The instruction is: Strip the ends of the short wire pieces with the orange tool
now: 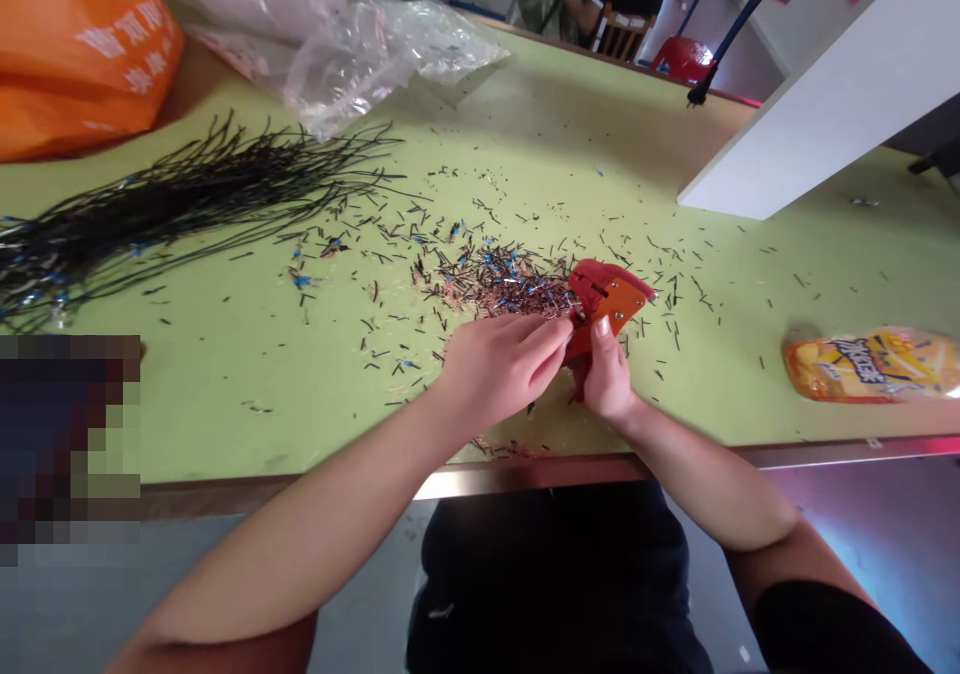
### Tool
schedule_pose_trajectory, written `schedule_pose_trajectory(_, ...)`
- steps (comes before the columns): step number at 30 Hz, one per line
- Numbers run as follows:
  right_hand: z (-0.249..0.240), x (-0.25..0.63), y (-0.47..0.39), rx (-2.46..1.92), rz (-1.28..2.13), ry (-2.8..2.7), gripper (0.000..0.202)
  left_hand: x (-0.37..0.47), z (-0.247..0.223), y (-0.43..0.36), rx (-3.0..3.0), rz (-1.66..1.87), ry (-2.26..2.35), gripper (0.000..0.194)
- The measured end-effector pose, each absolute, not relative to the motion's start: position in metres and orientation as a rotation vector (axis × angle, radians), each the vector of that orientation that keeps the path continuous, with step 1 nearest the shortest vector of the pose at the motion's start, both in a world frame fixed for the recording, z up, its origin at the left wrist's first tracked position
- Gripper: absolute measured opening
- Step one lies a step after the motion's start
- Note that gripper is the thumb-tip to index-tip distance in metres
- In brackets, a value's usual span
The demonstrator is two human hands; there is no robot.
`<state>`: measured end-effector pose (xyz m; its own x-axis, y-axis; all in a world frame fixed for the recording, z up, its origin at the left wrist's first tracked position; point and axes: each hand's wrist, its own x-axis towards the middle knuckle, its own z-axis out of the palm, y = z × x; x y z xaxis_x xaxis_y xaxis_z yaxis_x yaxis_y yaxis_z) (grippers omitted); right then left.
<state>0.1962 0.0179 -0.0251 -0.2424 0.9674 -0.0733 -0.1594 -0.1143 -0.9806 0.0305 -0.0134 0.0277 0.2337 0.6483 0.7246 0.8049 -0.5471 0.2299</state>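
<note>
A red and orange hand tool (616, 299), which looks like a wire stripper, is gripped in my right hand (609, 374), its head over the table. My left hand (506, 364) is closed at the left side of the tool, with the fingertips against it; what they pinch is too small to make out. Just beyond my hands lies a pile of short dark cut pieces (502, 279) with blue bits among them. To the left, a long bundle of black wires (187, 194) stretches across the green table (300, 384).
An orange bag (75, 54) and clear plastic bags (360, 44) lie at the back left. A white panel (825, 94) stands at the right, with a yellow packet (870, 364) nearer the front edge. Behind the table, a person's arm (577, 4) shows.
</note>
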Motion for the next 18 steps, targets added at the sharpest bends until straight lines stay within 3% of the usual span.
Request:
schedule_pose_trajectory(7,-0.02,0.193,0.017,-1.073,1.554,-1.245,0.067,0.032,0.026,-0.012,-2.306,-1.227,-1.382,0.017)
schedule_pose_trajectory(18,0.013,0.206,0.053,-0.75,2.05,-1.188,0.06,0.014,0.024,0.002,-2.208,-1.598,-1.727,0.017)
